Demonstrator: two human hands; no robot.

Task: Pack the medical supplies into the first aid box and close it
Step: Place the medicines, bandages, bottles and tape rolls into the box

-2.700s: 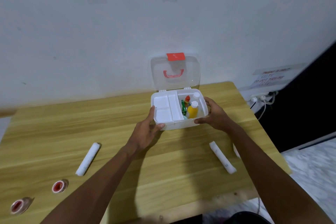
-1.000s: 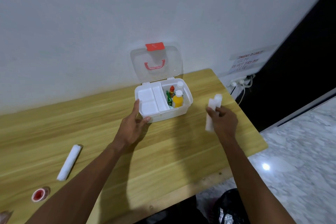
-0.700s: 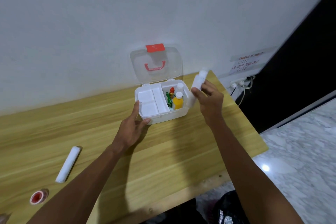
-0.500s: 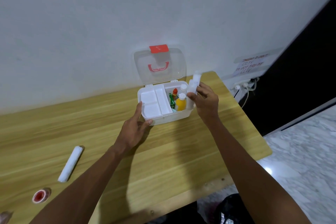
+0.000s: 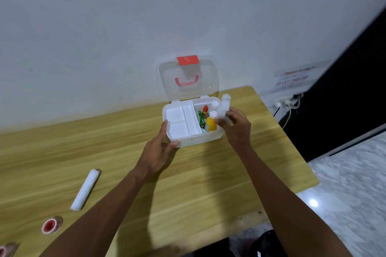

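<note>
The white first aid box [image 5: 196, 139] stands open on the wooden table [image 5: 188, 183], its clear lid [image 5: 188, 77] with a red latch leaning back against the wall. A white tray fills its left part; a yellow bottle [image 5: 211, 123], a red-capped bottle [image 5: 205, 109] and a green pack [image 5: 201, 118] stand in the right part. My right hand [image 5: 237, 125] holds white gauze rolls [image 5: 224, 104] upright over the box's right end. My left hand [image 5: 158, 152] rests against the box's front left corner. Another gauze roll [image 5: 85, 189] lies on the table at the left.
A red tape roll [image 5: 51, 225] lies near the front left edge, and a second one [image 5: 5, 250] shows at the frame's corner. A power strip with cables [image 5: 286, 103] hangs on the wall at the right. The table's right edge drops to a marble floor.
My right hand picked up the gauze rolls from the table's right side and carried them to the box's right compartment. My left hand stayed at the box's front left corner.
</note>
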